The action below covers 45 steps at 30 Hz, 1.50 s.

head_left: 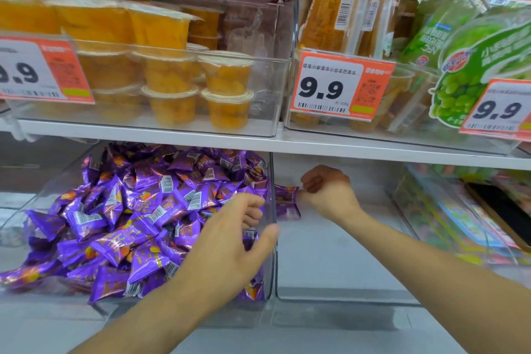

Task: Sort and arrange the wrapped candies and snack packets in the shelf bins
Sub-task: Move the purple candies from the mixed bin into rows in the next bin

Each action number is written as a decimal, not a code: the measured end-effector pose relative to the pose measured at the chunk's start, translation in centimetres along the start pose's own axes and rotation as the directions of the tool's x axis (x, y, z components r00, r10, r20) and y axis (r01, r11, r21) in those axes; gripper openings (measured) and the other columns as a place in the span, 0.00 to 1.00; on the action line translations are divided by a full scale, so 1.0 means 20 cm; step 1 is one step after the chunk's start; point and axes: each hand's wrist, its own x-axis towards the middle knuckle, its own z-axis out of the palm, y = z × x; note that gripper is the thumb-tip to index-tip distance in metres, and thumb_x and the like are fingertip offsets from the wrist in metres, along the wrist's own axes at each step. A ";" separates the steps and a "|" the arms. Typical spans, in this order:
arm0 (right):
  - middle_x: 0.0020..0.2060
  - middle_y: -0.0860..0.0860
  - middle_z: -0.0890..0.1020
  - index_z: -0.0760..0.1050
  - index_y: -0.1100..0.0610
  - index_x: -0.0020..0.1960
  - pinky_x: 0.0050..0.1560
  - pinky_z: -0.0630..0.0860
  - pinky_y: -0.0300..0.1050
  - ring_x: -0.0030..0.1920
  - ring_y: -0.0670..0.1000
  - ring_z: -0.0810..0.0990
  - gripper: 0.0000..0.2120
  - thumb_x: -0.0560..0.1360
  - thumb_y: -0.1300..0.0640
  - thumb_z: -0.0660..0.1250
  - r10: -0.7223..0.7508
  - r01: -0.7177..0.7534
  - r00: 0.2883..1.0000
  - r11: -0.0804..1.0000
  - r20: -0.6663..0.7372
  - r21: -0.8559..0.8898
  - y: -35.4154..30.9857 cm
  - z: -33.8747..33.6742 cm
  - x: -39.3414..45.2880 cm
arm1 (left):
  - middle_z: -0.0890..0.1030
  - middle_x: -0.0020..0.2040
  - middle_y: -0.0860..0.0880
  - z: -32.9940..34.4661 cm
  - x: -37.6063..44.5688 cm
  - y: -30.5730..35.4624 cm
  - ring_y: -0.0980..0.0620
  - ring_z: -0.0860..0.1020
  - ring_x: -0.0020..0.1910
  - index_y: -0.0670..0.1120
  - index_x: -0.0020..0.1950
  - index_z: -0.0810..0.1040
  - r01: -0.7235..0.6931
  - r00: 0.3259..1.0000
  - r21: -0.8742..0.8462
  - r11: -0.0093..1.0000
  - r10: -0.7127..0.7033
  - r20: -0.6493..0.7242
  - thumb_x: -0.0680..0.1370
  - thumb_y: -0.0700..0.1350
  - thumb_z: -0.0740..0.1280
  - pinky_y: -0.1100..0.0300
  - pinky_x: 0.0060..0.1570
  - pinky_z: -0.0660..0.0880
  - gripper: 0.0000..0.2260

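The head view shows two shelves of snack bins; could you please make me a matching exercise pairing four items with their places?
Items:
1. purple wrapped candies
2. orange fruit jelly cups
3. left hand
4. right hand

Places:
A. upper shelf, left clear bin
B. inside the nearly bare lower bin, gripping purple candies
C. heaped in the lower left bin
D. on the wall between the lower bins

Pairs: 1-C, 2-A, 3-D, 4-B

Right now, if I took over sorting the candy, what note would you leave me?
Left hand: fingers curled over the purple candies, thumb at the wall of their clear bin; whether it holds one is unclear.
Right hand: reaching into the next bin, its grip pinching a purple candy; another candy lies just below.
Done: most candies are heaped in the left bin.
Left: move those two strays into the heap, then tidy it.
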 end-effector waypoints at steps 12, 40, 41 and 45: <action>0.44 0.38 0.80 0.82 0.48 0.52 0.47 0.69 0.30 0.47 0.39 0.74 0.15 0.68 0.45 0.78 -0.545 0.633 0.718 0.770 0.432 -0.081 -0.39 -0.06 -0.49 | 0.72 0.66 0.58 -0.30 0.01 -0.14 0.54 0.62 0.67 0.55 0.68 0.76 -0.234 0.932 0.532 0.814 0.032 0.362 0.69 0.65 0.66 0.52 0.65 0.65 0.29; 0.51 0.51 0.86 0.85 0.56 0.45 0.48 0.82 0.51 0.48 0.53 0.81 0.20 0.63 0.79 0.74 -0.242 0.058 0.945 0.783 0.218 0.620 -0.30 -0.06 -0.51 | 0.85 0.46 0.49 -0.30 0.01 0.03 0.51 0.84 0.46 0.51 0.53 0.79 0.109 0.994 -0.342 0.933 -0.112 0.013 0.76 0.40 0.71 0.54 0.51 0.80 0.09; 0.51 0.51 0.86 0.85 0.56 0.44 0.46 0.82 0.51 0.48 0.53 0.80 0.20 0.62 0.78 0.75 -0.203 0.015 0.955 0.764 0.218 0.645 -0.30 -0.06 -0.51 | 0.85 0.46 0.46 -0.29 0.01 0.04 0.48 0.84 0.47 0.51 0.54 0.79 0.137 0.989 -0.386 0.912 -0.146 0.007 0.77 0.41 0.71 0.48 0.52 0.81 0.09; 0.44 0.54 0.86 0.84 0.58 0.47 0.41 0.80 0.43 0.43 0.52 0.82 0.24 0.56 0.77 0.78 -0.124 -0.078 0.973 0.621 0.196 0.780 -0.31 -0.08 -0.52 | 0.86 0.47 0.44 -0.26 0.01 0.07 0.42 0.85 0.46 0.45 0.58 0.79 0.293 0.950 -0.591 0.751 -0.299 0.090 0.76 0.41 0.70 0.45 0.49 0.82 0.11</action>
